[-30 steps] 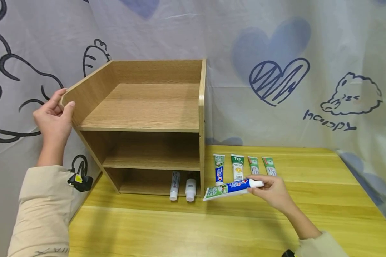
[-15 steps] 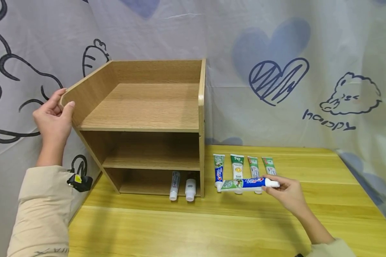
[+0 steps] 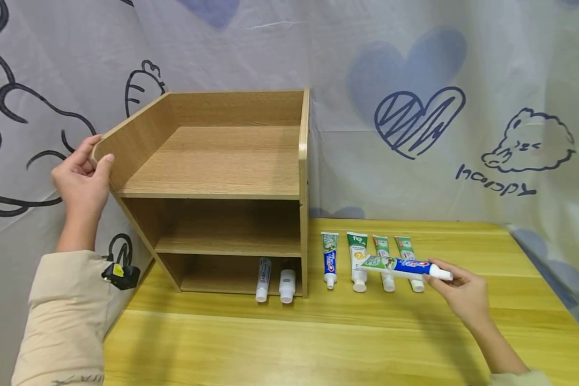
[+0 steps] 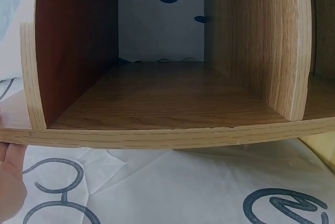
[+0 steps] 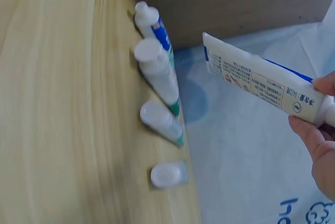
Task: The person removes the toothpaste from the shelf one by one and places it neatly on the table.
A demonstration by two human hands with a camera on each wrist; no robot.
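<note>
My left hand (image 3: pixel 83 177) grips the front edge of the left side panel of a wooden shelf unit (image 3: pixel 212 194), thumb inside and fingers outside. In the right hand (image 3: pixel 463 292) a blue, green and white toothpaste tube (image 3: pixel 391 266) is pinched near its white cap. It is held roughly level above the table, its flat end to the left. Behind and below it lie a blue-green toothpaste tube (image 3: pixel 330 257), a green-white tube (image 3: pixel 357 246) and two smaller green tubes. The right wrist view shows the held tube's printed white back (image 5: pixel 256 77), clear of the others.
Two white-capped tubes lie in the unit's bottom compartment: a slim tube (image 3: pixel 263 280) and a wider white tube (image 3: pixel 287 286), caps poking out over the front. The unit stands on a yellow wooden table (image 3: pixel 251 348) against a printed curtain (image 3: pixel 338 64).
My right hand has carried the toothpaste tube rightward, from beside the shelf unit to over the smaller green tubes. The left hand keeps its grip on the panel.
</note>
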